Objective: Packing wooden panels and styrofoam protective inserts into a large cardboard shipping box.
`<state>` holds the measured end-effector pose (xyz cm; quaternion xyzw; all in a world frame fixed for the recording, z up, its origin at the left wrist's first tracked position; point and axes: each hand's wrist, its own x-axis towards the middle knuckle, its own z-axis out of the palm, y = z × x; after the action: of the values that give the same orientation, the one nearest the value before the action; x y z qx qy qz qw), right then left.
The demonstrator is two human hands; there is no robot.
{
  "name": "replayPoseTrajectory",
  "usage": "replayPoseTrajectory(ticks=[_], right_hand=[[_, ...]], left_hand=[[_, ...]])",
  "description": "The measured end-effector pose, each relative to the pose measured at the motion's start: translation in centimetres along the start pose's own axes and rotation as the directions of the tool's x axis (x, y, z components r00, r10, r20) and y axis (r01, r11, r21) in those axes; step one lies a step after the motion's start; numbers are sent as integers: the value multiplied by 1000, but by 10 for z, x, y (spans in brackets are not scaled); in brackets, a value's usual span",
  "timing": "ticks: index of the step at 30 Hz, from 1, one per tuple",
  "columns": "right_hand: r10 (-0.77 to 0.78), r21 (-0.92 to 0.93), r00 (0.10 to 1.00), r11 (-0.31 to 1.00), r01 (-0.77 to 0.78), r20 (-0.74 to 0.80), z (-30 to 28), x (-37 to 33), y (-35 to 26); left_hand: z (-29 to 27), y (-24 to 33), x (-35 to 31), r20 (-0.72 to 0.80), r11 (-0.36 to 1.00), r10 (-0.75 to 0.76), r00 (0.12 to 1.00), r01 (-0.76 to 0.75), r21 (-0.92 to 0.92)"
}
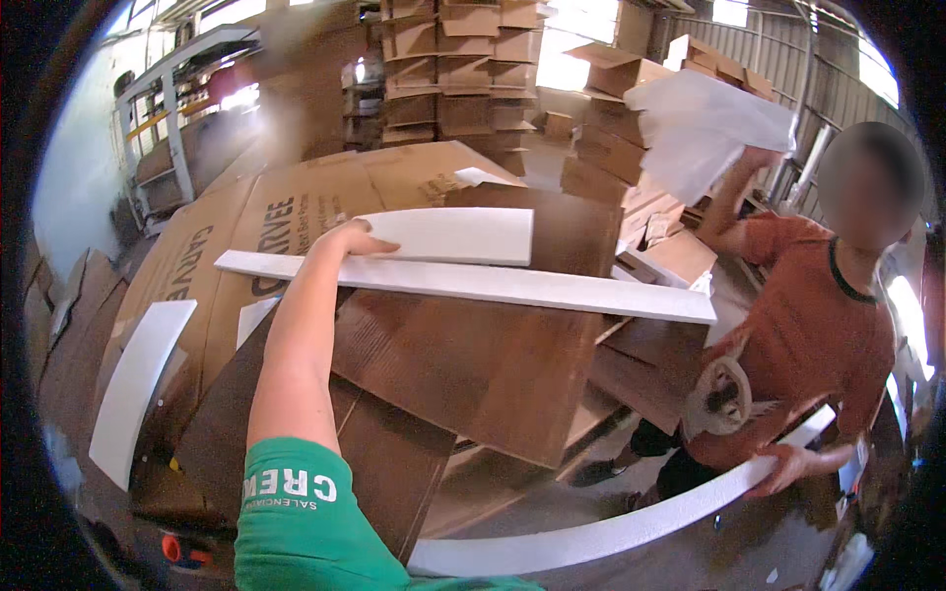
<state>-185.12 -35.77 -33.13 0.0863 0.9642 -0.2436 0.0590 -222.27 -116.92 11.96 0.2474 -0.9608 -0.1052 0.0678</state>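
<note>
My left hand [365, 239], on a bare arm with a green sleeve, is closed at the left end of a short white foam-like board [458, 236]. The thumb rests along the board's near side; the other fingers are partly hidden. Just nearer lies a long, narrow white strip [522, 289], running under my wrist and across the brown cardboard sheets [463, 364]. No part of my right hand shows. Another long white strip [611, 537] curves along the lower right, its far part held in a co-worker's hand [778, 468].
Flattened printed cardboard [325, 187] lies beneath the boards. One more white board [138, 394] is at the left. The co-worker in an orange shirt [808, 315] stands at the right, raising a translucent white sheet [709, 118]. Stacked cartons [463, 69] rise behind.
</note>
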Motion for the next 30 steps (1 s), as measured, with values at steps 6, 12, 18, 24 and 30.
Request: replayPoseTrajectory(ticks=[6, 12, 18, 24, 30], right_hand=[[-202, -120, 955, 965, 231, 215, -28, 69, -21], [-386, -133, 846, 879, 458, 367, -12, 137, -43], [-466, -152, 787, 815, 560, 404, -3, 171, -63], [-432, -157, 830, 847, 508, 352, 16, 153, -61], [-31, 398, 886, 900, -176, 463, 107, 112, 98]], left_hand=[[-21, -68, -27, -283, 963, 8, 959, -84, -256], [-69, -208, -140, -69, 847, -416, 907, 414, 332], [-71, -218, -238, -332, 533, -733, 593, 805, 262], [-44, -266, -232, -454, 654, -435, 778, 619, 435], [-59, -318, -263, -403, 667, -178, 898, 411, 622]])
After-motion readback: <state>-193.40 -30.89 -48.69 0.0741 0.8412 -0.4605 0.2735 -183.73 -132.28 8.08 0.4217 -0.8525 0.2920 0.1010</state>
